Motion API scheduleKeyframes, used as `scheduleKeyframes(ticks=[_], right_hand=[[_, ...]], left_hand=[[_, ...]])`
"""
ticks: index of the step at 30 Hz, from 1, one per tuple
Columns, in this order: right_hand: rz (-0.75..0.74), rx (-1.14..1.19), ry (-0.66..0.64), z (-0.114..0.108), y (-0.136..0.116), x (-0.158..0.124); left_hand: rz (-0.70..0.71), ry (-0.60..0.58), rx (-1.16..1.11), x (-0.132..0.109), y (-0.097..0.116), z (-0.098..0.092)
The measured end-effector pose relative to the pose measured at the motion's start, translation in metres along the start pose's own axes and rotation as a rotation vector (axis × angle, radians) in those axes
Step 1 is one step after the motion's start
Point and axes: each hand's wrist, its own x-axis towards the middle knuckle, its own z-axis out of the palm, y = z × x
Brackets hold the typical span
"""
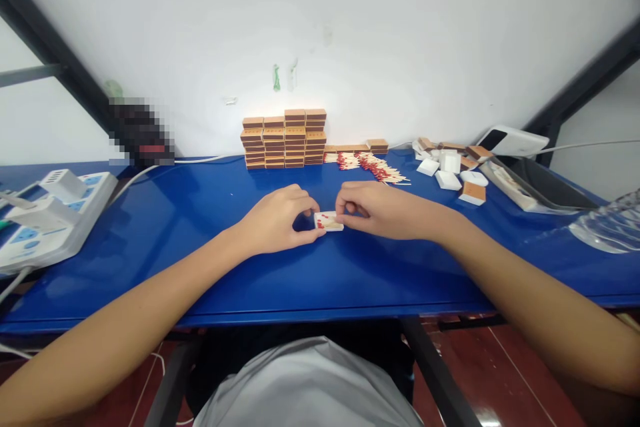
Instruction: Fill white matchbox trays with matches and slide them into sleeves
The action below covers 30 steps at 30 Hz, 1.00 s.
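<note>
A small white matchbox tray [329, 221] with red-tipped matches in it lies on the blue table [200, 260]. My left hand [278, 219] pinches its left end with curled fingers. My right hand [376, 209] has its fingers closed on the tray's right end. Behind the hands, a loose heap of red-tipped matches [373, 166] lies on the table. A stack of brown matchboxes [284, 138] stands against the wall.
Several white trays and brown sleeves [451, 170] lie scattered at the right, beside a white device [513, 141] and a dark tray [543, 185]. A white power strip [47, 217] with cables sits at the left. A clear plastic thing [610, 227] is at the far right.
</note>
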Motion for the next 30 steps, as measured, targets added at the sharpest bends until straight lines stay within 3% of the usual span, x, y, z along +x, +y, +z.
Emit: scheduleKeyframes(ticks=[5,18,21,23,26,30], right_hand=[[-0.033,0.01,-0.005,0.01,-0.001,0.003],[-0.064,-0.002,-0.033,0.01,0.003,0.006],[-0.061,-0.014,0.0,0.002,0.005,0.005],[-0.004,-0.06,0.067,-0.011,0.016,0.002],[0.208,-0.208,0.136,-0.033,0.047,-0.006],[0.499,-0.347,0.019,-0.048,0.092,-0.016]], left_hand=[[0.013,-0.002,-0.006,0.0,0.001,0.0],[0.007,-0.018,-0.012,0.0,0.001,0.0],[0.007,-0.019,-0.013,0.0,0.001,-0.001],[0.007,-0.016,-0.015,0.0,0.001,-0.001],[0.003,-0.019,-0.02,0.0,0.001,-0.002],[-0.01,-0.032,-0.019,-0.001,0.0,-0.002]])
